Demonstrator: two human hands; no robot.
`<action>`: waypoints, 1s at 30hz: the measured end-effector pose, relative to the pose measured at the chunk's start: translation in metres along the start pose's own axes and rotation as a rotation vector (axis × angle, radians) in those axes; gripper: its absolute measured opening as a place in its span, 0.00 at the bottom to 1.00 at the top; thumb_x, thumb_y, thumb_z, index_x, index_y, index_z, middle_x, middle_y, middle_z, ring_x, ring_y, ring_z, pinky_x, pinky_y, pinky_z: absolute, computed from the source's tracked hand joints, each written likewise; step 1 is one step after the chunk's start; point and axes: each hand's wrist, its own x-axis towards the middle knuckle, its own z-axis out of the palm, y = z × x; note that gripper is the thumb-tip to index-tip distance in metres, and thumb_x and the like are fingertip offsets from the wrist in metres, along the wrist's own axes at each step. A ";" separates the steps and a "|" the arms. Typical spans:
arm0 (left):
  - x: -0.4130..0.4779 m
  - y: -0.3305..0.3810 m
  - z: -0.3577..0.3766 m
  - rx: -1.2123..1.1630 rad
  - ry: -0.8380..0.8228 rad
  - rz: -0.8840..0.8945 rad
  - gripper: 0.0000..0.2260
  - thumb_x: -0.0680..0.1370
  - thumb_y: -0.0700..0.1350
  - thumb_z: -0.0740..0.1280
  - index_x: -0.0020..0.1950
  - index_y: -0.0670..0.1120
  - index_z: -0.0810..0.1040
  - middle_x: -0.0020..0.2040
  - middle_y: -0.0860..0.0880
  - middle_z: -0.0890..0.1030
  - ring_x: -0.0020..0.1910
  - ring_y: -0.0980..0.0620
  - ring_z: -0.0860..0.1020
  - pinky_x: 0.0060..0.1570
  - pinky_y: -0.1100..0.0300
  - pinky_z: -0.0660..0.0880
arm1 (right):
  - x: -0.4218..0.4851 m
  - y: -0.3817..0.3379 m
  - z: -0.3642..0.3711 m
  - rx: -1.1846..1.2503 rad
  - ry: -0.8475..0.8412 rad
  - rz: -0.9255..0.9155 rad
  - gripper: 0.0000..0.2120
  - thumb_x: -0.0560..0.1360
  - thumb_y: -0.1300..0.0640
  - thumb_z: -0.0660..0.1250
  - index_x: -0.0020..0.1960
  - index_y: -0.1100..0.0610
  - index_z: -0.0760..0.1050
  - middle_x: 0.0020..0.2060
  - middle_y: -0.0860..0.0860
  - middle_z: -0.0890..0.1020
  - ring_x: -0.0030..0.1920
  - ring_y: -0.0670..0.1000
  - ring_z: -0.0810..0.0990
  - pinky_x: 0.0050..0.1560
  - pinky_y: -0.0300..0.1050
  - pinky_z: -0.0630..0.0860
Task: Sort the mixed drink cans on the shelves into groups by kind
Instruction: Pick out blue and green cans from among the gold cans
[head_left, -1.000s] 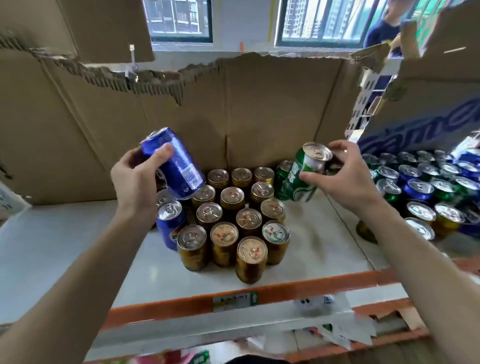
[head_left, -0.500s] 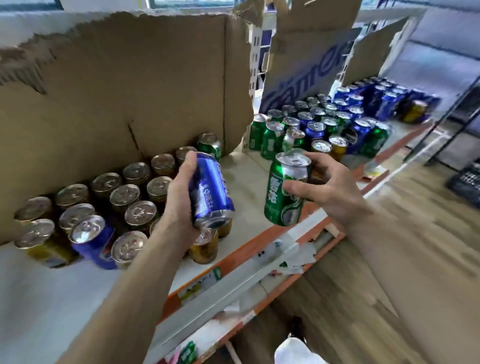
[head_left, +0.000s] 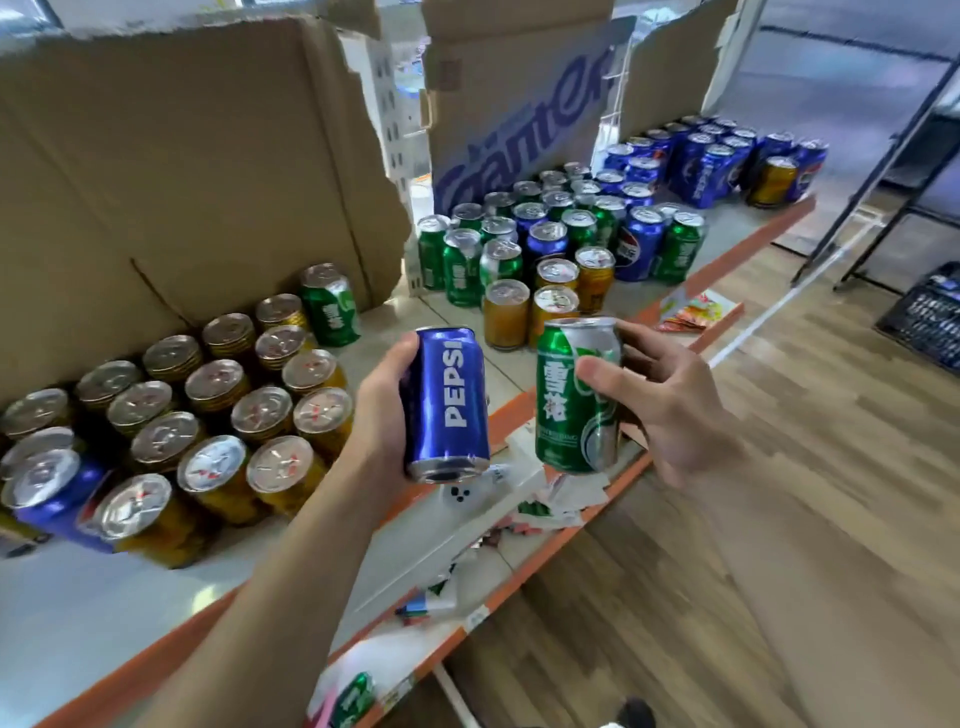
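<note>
Drawn away from the block of gold cans (head_left: 223, 415) since a second ago, the blue Pepsi can (head_left: 449, 400) and the green can (head_left: 574, 410) are now carried over the orange front edge of the shelf (head_left: 62, 613). Torn cardboard (head_left: 182, 182) is stood along the shelf, beyond both grips. The gold cans are set to the left of the left grip (head_left: 382, 415). A mixed cluster of green, blue and gold cans (head_left: 545, 239) is seen beyond the right grip (head_left: 670, 410). The left grip is clamped round the blue Pepsi can, which is held nearly upright. The right grip is closed on the green can, thumb across its front, just right of the blue one and not touching it.
</note>
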 end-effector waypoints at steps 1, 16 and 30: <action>-0.001 -0.007 0.013 0.034 -0.012 -0.006 0.25 0.78 0.61 0.63 0.57 0.39 0.79 0.46 0.38 0.84 0.40 0.42 0.83 0.42 0.51 0.80 | -0.001 -0.001 -0.014 0.004 0.001 0.006 0.22 0.61 0.50 0.78 0.55 0.50 0.81 0.52 0.53 0.85 0.55 0.55 0.83 0.54 0.56 0.80; 0.019 -0.124 0.205 0.436 0.046 0.276 0.20 0.70 0.62 0.71 0.52 0.49 0.79 0.46 0.45 0.84 0.42 0.44 0.83 0.44 0.47 0.81 | -0.010 -0.009 -0.235 0.055 0.085 0.018 0.19 0.61 0.52 0.79 0.52 0.51 0.83 0.49 0.54 0.86 0.52 0.56 0.84 0.49 0.51 0.81; 0.072 -0.131 0.270 0.427 -0.018 0.434 0.15 0.71 0.55 0.69 0.52 0.48 0.80 0.39 0.52 0.83 0.36 0.53 0.82 0.34 0.62 0.77 | 0.047 -0.007 -0.294 -0.003 0.102 0.036 0.24 0.63 0.55 0.76 0.58 0.52 0.79 0.50 0.50 0.86 0.51 0.50 0.84 0.49 0.46 0.80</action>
